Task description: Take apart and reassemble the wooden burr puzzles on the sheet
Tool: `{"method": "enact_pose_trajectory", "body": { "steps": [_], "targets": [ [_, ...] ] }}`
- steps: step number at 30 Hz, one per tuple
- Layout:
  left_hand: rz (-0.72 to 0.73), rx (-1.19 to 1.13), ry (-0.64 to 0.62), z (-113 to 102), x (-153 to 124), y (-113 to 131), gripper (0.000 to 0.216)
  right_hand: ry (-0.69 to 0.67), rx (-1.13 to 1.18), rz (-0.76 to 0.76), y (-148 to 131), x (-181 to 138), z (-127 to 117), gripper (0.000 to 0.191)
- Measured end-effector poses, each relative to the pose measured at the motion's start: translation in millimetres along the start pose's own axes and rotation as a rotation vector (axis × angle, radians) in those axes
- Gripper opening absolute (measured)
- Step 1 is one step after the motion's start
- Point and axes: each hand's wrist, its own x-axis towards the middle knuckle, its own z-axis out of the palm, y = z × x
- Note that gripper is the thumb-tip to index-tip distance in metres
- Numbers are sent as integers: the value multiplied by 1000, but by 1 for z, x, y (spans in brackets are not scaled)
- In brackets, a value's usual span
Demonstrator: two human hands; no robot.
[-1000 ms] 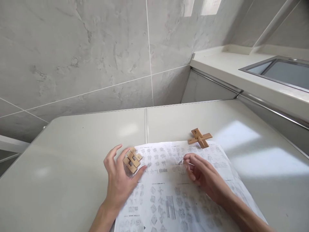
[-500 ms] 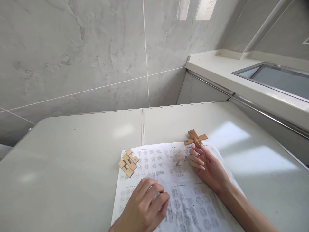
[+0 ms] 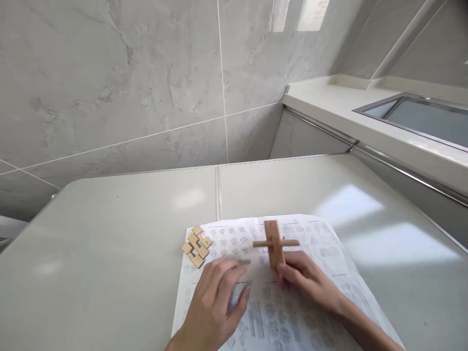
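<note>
My right hand [image 3: 307, 280] pinches the lower end of a wooden puzzle assembly [image 3: 272, 239], a cross of flat interlocked pieces held upright above the paper. Its crossbar juts out to both sides. My left hand [image 3: 214, 297] hovers over the sheet to the left, fingers bent and apart, thumb out, with nothing in it. Beyond the left hand, several light wooden puzzle pieces [image 3: 197, 247] lie together on the upper left corner of the printed instruction sheet [image 3: 237, 282]. The sheet carries rows of small diagrams too faint to read.
The sheet lies on a pale glossy table [image 3: 109, 268] with a seam [image 3: 218, 195] running toward its far edge. A grey marbled wall [image 3: 146, 73] rises behind. To the right is a white counter [image 3: 318, 105] with a metal-framed inset [image 3: 413, 117].
My right hand has drawn the wooden assembly nearer and to the left, turning it upright. My left hand has spread its fingers. The loose pieces lie as before.
</note>
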Motion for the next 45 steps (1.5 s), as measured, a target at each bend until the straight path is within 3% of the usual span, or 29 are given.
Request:
{"method": "enact_pose_trajectory", "body": {
  "steps": [4, 7, 18, 27, 32, 45],
  "targets": [
    [-67, 14, 58, -3, -1, -2, 39, -213, -199, -117, -14, -6, 15, 49],
    [-4, -18, 9, -5, 1, -2, 24, -269, -237, -140, -17, -8, 23, 41],
    [25, -1, 26, -1, 4, -5, 19, -197, -326, -50, -4, -12, 25, 22],
    [71, 21, 28, 2, 5, -3, 11, -120, -160, 54, -7, -7, 30, 43],
    [73, 43, 39, 4, 3, -2, 18, -126, -13, 102, -7, -8, 32, 42],
    [73, 49, 66, 7, 1, -1, 21, -66, -106, 91, -5, -11, 33, 42]
  ]
}}
